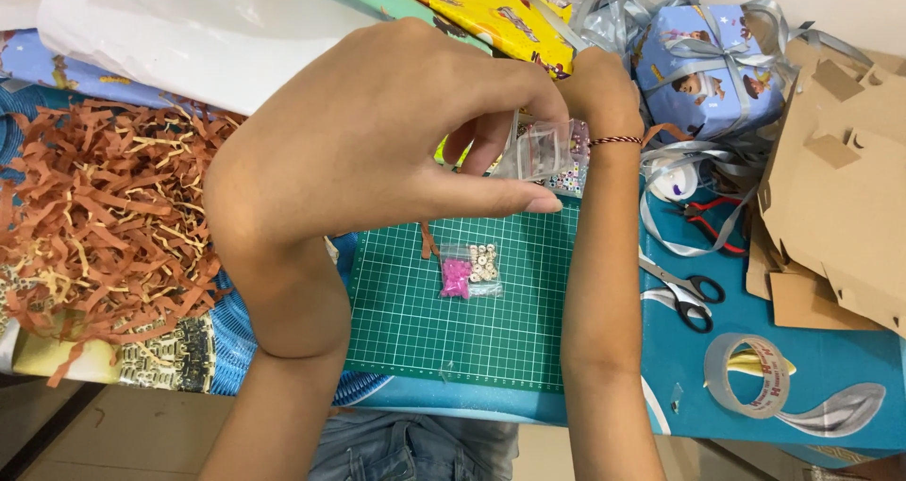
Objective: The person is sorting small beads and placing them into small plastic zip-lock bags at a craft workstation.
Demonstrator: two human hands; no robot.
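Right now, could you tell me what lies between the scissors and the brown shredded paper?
In the head view, the green cutting mat carrying a small bead bag.

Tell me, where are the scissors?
In the head view, the scissors lie on the blue table, right of the green cutting mat, below the red pliers and above the roll of clear tape.

Your left hand (377, 141) fills the middle of the frame, back toward the camera, its forearm rising from the lower left. Its thumb stretches out toward the right, while the index finger curves over from above, the two pinching together near the centre. Your right hand (595, 89) sits just beyond, upper centre-right, mostly hidden, fingers curled inward toward the left hand's fingertips. Its forearm runs straight up from the bottom edge.
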